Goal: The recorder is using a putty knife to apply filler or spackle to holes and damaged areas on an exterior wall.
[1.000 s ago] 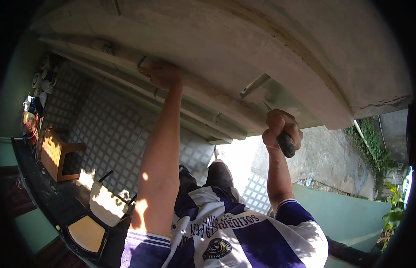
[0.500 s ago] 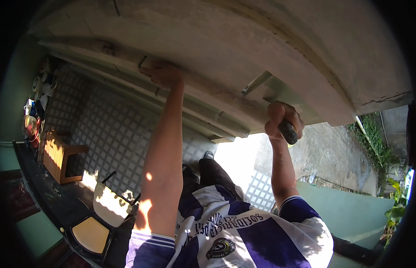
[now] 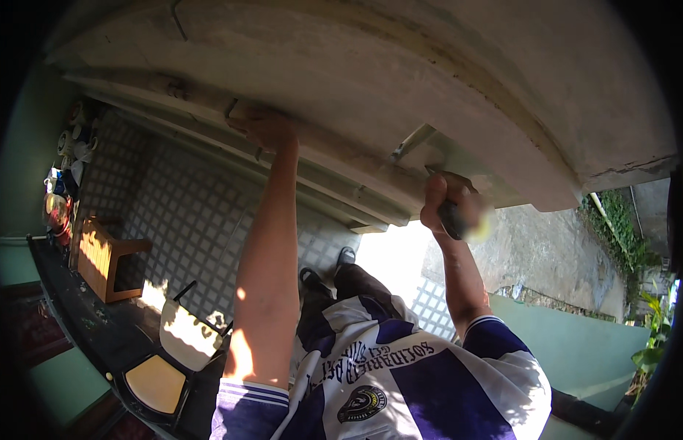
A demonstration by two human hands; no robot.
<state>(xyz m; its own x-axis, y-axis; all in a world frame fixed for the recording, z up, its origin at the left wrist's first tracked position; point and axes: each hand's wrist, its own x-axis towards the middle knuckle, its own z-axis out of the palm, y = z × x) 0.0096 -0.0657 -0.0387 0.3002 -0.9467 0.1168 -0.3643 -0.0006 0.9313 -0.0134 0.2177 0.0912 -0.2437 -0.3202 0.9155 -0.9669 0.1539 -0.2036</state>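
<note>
Overhead runs a pale plastered ledge [image 3: 334,139] with long parallel ridges. My left hand [image 3: 268,132] is raised against one ridge, close to a thin bent metal rod [image 3: 230,108]; its fingers lie in shadow, so how they are bent is hard to make out. Closed around the dark handle of a hand tool [image 3: 449,220] is my right hand [image 3: 435,196], partly blurred. The tool's short pointed end shows above the fist, near a recessed rectangular gap [image 3: 415,143] in the ledge. What kind of tool it is I cannot make out.
Far below lies a tiled floor [image 3: 180,191]. Down on the left are a wooden stool [image 3: 107,260], a chair [image 3: 187,334] and a dark-edged counter [image 3: 63,308]. Cups and other items [image 3: 70,147] stand at the far left. A pale green low wall [image 3: 576,341] and plants [image 3: 653,345] are on the right.
My right hand has shifted slightly left with the tool, and the handle is tilted differently. My left hand stays at about the same place on the ridge.
</note>
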